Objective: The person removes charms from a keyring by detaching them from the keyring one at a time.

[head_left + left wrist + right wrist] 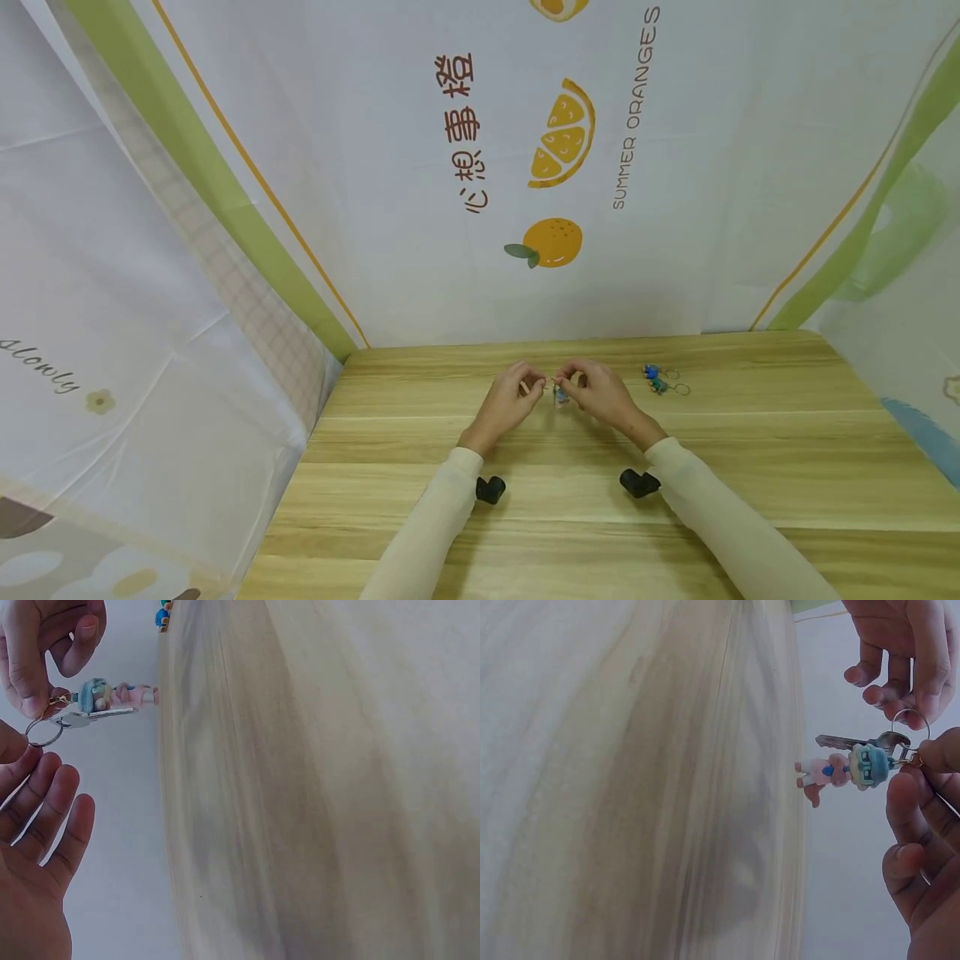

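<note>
My left hand (pixel 512 402) pinches a thin metal key ring (pixel 46 744) between thumb and forefinger, its other fingers fanned out. Facing it, my right hand (pixel 597 393) pinches the gold clasp (pixel 915 760) where a small figurine charm joins the ring. The figurine (pixel 864 765) has a blue cap, glasses and pink clothes, and hangs from the clasp over the table. A silver key (pixel 847 742) hangs beside the figurine, its head at the ring.
On the wooden table (pixel 555 533), right of my right hand, lie a blue figurine keychain (pixel 651 372) and a green one (pixel 658 387), each with a ring. Black wrist devices (pixel 491 490) show by both sleeves. A white printed cloth (pixel 360 208) hangs behind the table.
</note>
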`<state>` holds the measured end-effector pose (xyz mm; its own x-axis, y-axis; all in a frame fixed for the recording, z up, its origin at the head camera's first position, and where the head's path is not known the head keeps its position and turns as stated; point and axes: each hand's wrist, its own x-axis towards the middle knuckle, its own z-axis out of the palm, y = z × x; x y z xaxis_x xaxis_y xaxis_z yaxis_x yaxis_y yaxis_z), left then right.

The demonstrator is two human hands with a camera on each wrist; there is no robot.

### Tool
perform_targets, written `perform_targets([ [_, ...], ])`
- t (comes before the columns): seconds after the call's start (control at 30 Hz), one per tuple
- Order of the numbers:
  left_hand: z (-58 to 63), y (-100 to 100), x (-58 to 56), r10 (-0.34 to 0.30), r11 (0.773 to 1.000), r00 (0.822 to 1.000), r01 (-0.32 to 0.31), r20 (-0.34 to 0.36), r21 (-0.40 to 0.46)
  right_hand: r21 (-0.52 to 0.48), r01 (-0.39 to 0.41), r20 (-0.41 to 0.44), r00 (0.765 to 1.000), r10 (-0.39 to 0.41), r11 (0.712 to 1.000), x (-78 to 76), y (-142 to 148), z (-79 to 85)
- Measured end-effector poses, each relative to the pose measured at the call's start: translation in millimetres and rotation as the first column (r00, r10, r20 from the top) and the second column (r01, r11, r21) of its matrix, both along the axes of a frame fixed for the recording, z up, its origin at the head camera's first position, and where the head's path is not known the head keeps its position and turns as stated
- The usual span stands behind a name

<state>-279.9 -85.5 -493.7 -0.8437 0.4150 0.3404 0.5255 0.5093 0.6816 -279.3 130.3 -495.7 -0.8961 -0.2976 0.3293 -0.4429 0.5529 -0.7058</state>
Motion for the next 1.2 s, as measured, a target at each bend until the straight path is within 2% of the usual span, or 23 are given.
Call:
perform_targets([
  [0.13, 1.3, 0, -1.1, 0.011, 1.0, 1.0, -0.01, 0.015, -0.026, 0.033, -0.006, -0.046, 0.999, 0.007, 0.999, -2.7, 0, -1.5],
  [0.37, 4.4, 2, -3.8, -0.012, 0.999, 1.0, 0.013, 0.021, -0.044, 0.059, -0.015, -0.092, 0.996, 0.021, 0.998, -4.3, -2, -0.1],
  [0.83, 1.6, 2, -4.8, -0.003, 0.999, 1.0, 0.002, -0.018, -0.053, 0.035, -0.021, -0.094, 0.995, 0.024, 0.999, -3.9, -5, -0.4],
  [0.93, 2.0, 1, -3.2, 0.004, 0.999, 1.0, -0.005, -0.02, -0.031, 0.026, -0.018, -0.069, 0.997, 0.02, 0.999, -4.2, -3, -3.0],
  [1.1, 4.8, -2, -3.1, 0.041, 0.998, 0.998, -0.039, -0.045, 0.052, 0.02, 0.057, 0.026, 0.998, -0.057, 0.998, -4.7, 8, -10.9],
  [1.2, 4.8, -5, -4.7, 0.055, 0.997, 0.997, -0.051, -0.059, 0.063, 0.008, 0.077, 0.051, 0.996, -0.077, 0.997, -5.1, 14, -13.6],
])
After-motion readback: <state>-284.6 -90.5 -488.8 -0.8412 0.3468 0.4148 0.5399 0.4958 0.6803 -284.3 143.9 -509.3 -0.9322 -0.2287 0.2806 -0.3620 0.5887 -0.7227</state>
